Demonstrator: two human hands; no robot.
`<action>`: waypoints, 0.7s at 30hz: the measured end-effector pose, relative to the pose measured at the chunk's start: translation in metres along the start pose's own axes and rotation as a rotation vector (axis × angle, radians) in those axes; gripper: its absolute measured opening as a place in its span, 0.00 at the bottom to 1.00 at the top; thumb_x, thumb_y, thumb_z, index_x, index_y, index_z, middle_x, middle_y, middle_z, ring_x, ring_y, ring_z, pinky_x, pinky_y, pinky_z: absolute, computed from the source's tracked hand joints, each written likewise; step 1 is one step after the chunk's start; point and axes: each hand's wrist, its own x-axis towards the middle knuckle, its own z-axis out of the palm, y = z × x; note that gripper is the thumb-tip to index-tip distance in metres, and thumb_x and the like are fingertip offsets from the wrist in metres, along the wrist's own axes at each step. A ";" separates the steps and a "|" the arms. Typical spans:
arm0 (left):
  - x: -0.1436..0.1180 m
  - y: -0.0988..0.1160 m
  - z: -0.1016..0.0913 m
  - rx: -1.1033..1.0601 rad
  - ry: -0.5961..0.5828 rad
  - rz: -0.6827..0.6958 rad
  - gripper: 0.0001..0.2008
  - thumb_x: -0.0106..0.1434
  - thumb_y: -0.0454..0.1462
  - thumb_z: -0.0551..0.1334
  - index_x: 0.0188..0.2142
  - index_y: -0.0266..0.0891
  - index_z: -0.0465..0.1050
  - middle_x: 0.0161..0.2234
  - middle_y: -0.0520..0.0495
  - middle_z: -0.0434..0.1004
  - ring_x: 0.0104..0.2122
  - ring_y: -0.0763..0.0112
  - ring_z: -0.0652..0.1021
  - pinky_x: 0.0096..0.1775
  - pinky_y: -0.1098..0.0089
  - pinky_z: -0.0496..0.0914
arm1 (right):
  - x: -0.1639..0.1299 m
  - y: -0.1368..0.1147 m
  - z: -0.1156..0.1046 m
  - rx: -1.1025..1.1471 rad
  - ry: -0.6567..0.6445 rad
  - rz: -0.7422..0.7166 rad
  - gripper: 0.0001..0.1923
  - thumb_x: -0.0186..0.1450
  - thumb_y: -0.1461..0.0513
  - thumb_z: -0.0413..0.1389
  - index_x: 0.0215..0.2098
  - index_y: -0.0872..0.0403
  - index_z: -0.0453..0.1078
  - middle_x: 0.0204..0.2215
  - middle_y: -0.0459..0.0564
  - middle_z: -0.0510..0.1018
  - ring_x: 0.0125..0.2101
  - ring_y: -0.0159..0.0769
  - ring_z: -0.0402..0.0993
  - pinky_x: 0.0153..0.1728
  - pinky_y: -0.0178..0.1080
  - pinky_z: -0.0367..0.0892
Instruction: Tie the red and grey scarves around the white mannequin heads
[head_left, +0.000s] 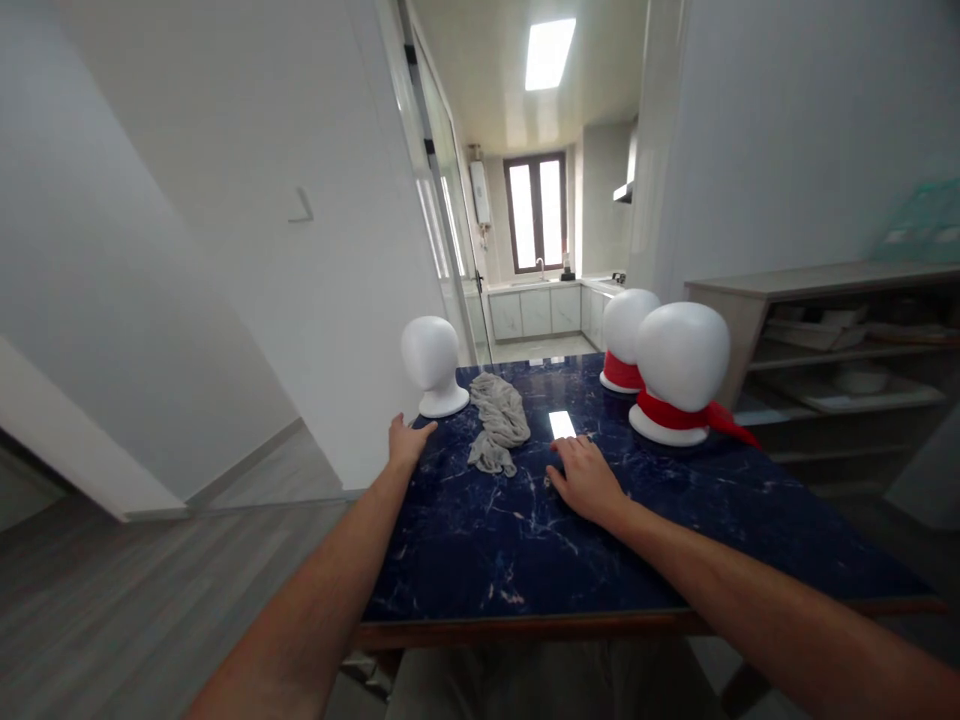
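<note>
The gray scarf (499, 422) lies bunched up on the blue tabletop (480, 550), its long side running from the near edge toward the far edge. The left hand (406, 441) rests open on the left edge, holding nothing, near a bare white head (431, 365). The right hand (585, 480) lies flat and open just right of the scarf. Two white heads with red scarves (679, 375) stand by the far right corner.

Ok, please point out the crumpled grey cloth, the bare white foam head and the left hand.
Crumpled grey cloth (499, 420), head view, middle of the folds.
Bare white foam head (430, 355), head view, rounded front.
Left hand (406, 442), head view, back of hand at table edge.
</note>
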 end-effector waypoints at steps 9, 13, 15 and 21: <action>0.053 0.001 0.040 0.188 -0.104 0.101 0.59 0.55 0.52 0.75 0.74 0.24 0.50 0.74 0.22 0.54 0.73 0.42 0.59 0.72 0.52 0.56 | 0.005 0.001 0.002 0.035 0.023 0.108 0.12 0.73 0.58 0.58 0.53 0.53 0.69 0.47 0.55 0.78 0.48 0.49 0.70 0.51 0.47 0.64; 0.072 0.003 0.058 0.218 -0.105 0.100 0.58 0.55 0.55 0.74 0.74 0.27 0.51 0.71 0.23 0.62 0.70 0.39 0.66 0.69 0.49 0.62 | 0.006 0.002 0.002 0.070 0.021 0.140 0.13 0.73 0.57 0.58 0.53 0.53 0.69 0.47 0.55 0.78 0.48 0.48 0.70 0.51 0.47 0.65; 0.078 0.001 0.063 0.242 -0.117 0.086 0.57 0.55 0.56 0.75 0.73 0.30 0.53 0.67 0.25 0.68 0.66 0.37 0.71 0.66 0.47 0.66 | 0.006 0.004 0.002 0.086 0.010 0.147 0.14 0.73 0.57 0.58 0.54 0.53 0.69 0.47 0.55 0.78 0.48 0.48 0.70 0.50 0.48 0.65; 0.083 0.001 0.065 0.334 -0.112 0.101 0.42 0.56 0.54 0.73 0.62 0.31 0.69 0.62 0.27 0.75 0.61 0.38 0.76 0.63 0.47 0.69 | 0.009 0.010 0.006 0.147 -0.007 0.187 0.17 0.73 0.56 0.58 0.56 0.53 0.67 0.47 0.56 0.78 0.50 0.50 0.70 0.49 0.49 0.66</action>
